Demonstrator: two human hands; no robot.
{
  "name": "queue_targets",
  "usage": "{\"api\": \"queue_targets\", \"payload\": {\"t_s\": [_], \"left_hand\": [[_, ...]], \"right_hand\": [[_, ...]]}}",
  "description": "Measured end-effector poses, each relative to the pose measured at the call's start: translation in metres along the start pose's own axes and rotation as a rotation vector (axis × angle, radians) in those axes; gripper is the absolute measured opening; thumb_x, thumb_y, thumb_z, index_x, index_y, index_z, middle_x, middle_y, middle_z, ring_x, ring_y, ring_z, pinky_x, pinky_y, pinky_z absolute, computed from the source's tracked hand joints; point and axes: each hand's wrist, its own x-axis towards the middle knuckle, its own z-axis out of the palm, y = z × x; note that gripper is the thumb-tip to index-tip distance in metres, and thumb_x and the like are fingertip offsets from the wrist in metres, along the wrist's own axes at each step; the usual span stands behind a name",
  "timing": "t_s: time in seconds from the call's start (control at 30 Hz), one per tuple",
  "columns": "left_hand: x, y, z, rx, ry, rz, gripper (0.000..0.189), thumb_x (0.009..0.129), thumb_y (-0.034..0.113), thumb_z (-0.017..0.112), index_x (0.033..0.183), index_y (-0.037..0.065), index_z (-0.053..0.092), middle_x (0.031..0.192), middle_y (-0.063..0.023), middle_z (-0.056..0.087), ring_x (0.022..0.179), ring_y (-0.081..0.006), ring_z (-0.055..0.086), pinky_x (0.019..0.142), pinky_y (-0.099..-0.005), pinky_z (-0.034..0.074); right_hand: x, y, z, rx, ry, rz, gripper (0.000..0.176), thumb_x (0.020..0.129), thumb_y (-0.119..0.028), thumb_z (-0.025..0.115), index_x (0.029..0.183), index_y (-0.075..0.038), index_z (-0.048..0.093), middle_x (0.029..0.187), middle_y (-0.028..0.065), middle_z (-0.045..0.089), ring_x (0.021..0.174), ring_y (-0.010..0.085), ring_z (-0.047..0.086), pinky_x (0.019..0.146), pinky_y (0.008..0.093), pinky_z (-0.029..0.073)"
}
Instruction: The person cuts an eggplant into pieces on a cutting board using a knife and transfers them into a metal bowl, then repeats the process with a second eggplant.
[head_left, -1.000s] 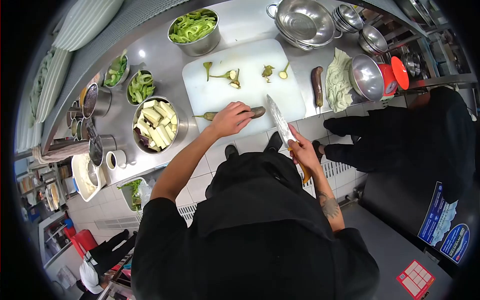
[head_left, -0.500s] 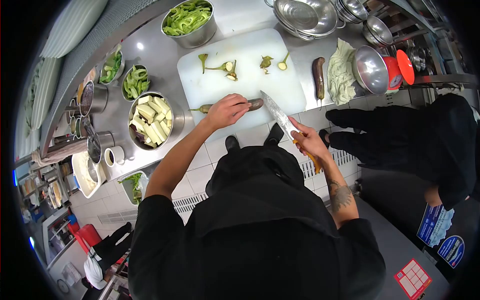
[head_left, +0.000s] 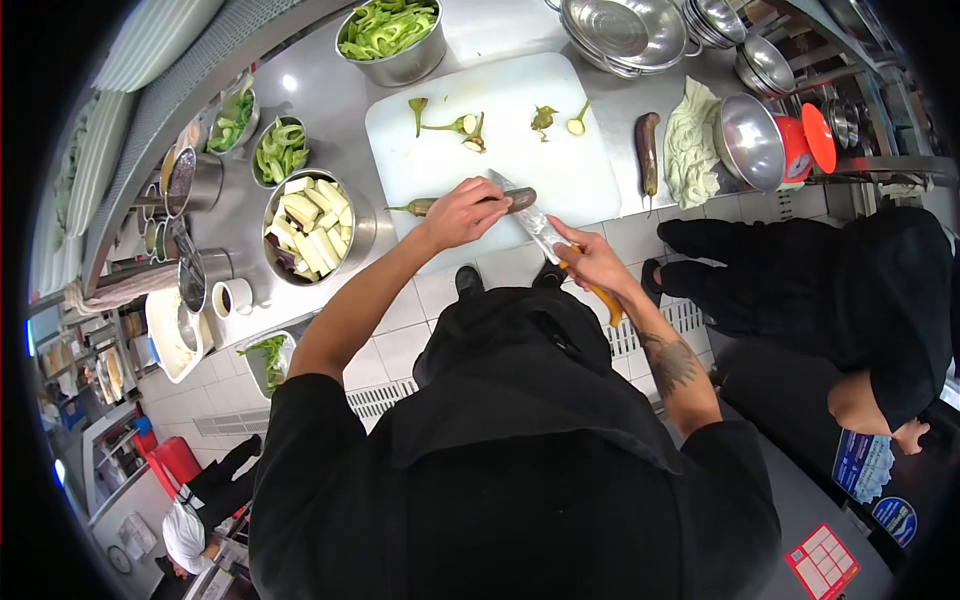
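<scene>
My right hand point(head_left: 592, 265) grips the knife point(head_left: 540, 228), blade at the right end of an eggplant point(head_left: 525, 199); left hand point(head_left: 462, 214) clamped on it, near desk point(head_left: 345, 140) edge. Chunks point(head_left: 325, 245) done, left; whole eggplant uncut, right; trimmed stems point(head_left: 465, 124) farther.

Knife point(head_left: 540, 232): slid toward nine o'clock with the right hand point(head_left: 588, 262); its blade came across the eggplant point(head_left: 522, 199);
Co-worker's forearm point(head_left: 858, 402): came into view, between three and four o'clock.

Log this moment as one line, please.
Left hand: holding eggplant | Right hand: holding knife, blade at eggplant | Cutting board: cut stems | Beside board: second eggplant, cloth
</scene>
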Motion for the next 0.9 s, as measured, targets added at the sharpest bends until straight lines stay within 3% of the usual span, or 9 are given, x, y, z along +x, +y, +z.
{"api": "queue_targets", "payload": {"t_s": [0.17,0.4,0.5,0.67,0.73,0.9], "left_hand": [[-0.002,0.003,0.002,-0.010,-0.001,-0.014,0.018,0.084,0.005,0.073,0.102,0.005,0.073,0.099,-0.0050,0.065,0.092,-0.0241,0.062,0.082,-0.0355,0.052],[0.003,0.025,-0.003,-0.097,0.039,-0.087,0.017,0.086,0.004,0.073,0.103,0.003,0.074,0.104,-0.0079,0.066,0.093,-0.0264,0.062,0.082,-0.0376,0.052],[-0.030,0.017,-0.027,0.006,0.002,-0.408,0.019,0.089,0.007,0.071,0.108,0.004,0.074,0.110,-0.0107,0.067,0.099,-0.0295,0.063,0.085,-0.0390,0.054],[-0.053,0.021,-0.014,-0.086,0.020,-0.416,0.024,0.092,0.008,0.070,0.115,0.006,0.074,0.115,-0.0117,0.067,0.097,-0.0297,0.067,0.083,-0.0378,0.056],[-0.049,0.017,-0.008,-0.120,0.091,-0.538,0.024,0.092,0.009,0.070,0.116,0.007,0.074,0.116,-0.0126,0.066,0.089,-0.0284,0.069,0.080,-0.0372,0.057],[-0.049,0.004,-0.020,-0.059,0.100,-0.578,0.016,0.088,0.011,0.075,0.104,0.007,0.078,0.095,-0.0098,0.072,0.084,-0.0245,0.071,0.078,-0.0341,0.057]], "right_hand": [[0.024,0.009,0.038,0.088,-0.022,-0.079,0.052,0.102,-0.019,0.057,0.152,-0.026,0.047,0.061,-0.0007,0.049,0.043,0.0071,0.041,0.039,0.0266,0.037],[0.001,0.021,0.001,0.120,-0.012,-0.041,0.053,0.100,-0.021,0.061,0.151,-0.014,0.048,0.062,0.0014,0.053,0.042,0.0076,0.043,0.038,0.0259,0.038],[-0.017,0.037,-0.033,0.156,0.082,0.034,0.049,0.100,-0.020,0.064,0.146,-0.007,0.052,0.063,0.0001,0.055,0.043,0.0054,0.044,0.038,0.0235,0.036],[-0.023,0.029,-0.046,0.092,0.056,0.015,0.053,0.098,-0.019,0.063,0.147,-0.004,0.050,0.059,0.0003,0.054,0.039,0.0057,0.042,0.038,0.0237,0.035],[-0.021,0.024,-0.039,0.102,0.060,0.015,0.052,0.098,-0.018,0.062,0.147,-0.003,0.050,0.058,-0.0001,0.053,0.038,0.0059,0.042,0.037,0.0241,0.035],[-0.018,0.021,-0.021,0.074,0.077,0.015,0.054,0.099,-0.020,0.062,0.149,-0.003,0.048,0.058,0.0001,0.053,0.038,0.0062,0.042,0.036,0.0255,0.035]]}}
